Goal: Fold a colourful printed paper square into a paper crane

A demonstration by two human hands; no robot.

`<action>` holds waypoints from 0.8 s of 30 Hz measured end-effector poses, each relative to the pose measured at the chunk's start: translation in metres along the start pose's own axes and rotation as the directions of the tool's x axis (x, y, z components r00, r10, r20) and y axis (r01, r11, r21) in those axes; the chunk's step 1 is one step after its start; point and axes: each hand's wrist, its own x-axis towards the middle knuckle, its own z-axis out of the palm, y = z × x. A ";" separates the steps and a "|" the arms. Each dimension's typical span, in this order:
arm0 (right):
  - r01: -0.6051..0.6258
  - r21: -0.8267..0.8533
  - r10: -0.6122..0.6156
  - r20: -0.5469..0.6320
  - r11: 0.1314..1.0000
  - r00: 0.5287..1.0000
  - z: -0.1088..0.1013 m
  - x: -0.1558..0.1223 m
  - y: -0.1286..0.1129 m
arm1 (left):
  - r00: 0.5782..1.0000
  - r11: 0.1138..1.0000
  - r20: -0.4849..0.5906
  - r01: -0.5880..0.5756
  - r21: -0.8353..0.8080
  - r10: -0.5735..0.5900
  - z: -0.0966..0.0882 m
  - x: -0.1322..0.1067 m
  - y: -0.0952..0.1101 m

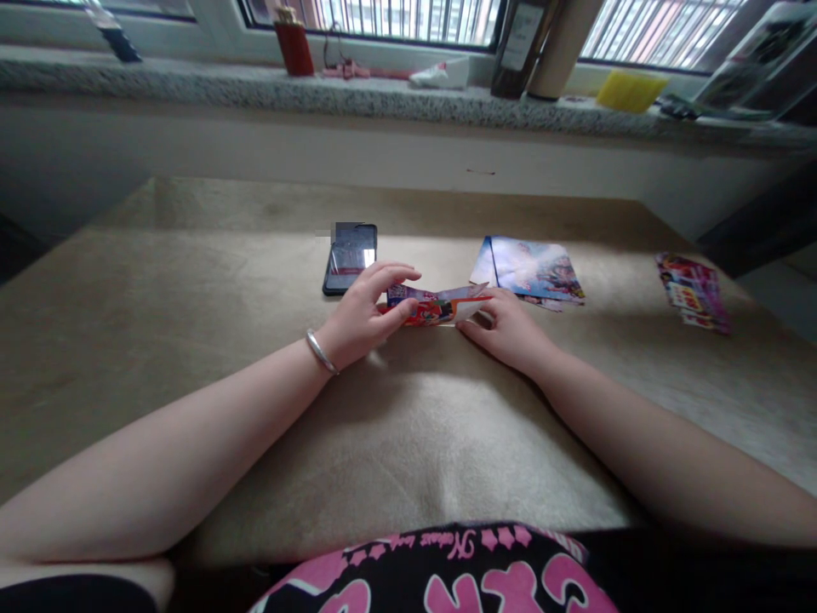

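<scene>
A small folded sheet of printed paper (440,311), red and purple with a white part on the right, stands partly upright just above the table between my hands. My left hand (363,311), a silver bangle on its wrist, grips the left end, thumb in front and fingers behind. At the right end, my right hand (514,330) pinches the paper between curled fingers and thumb. Beyond my left hand lies a dark phone (351,255). Past my right hand are several picture cards or sheets (536,266), blue and pink, overlapping in a pile.
More colourful printed cards (693,294) lie at the table's right side. The table (191,281) has a beige cover. Along the granite windowsill (223,89) stand a red bottle (294,42), a brown box (517,47) and a yellow item (631,90).
</scene>
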 end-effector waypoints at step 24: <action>-0.212 0.464 0.204 0.068 0.860 0.977 0.010 0.000 -0.021 | 0.994 0.959 0.108 -0.032 0.282 0.001 0.006 -0.002 0.013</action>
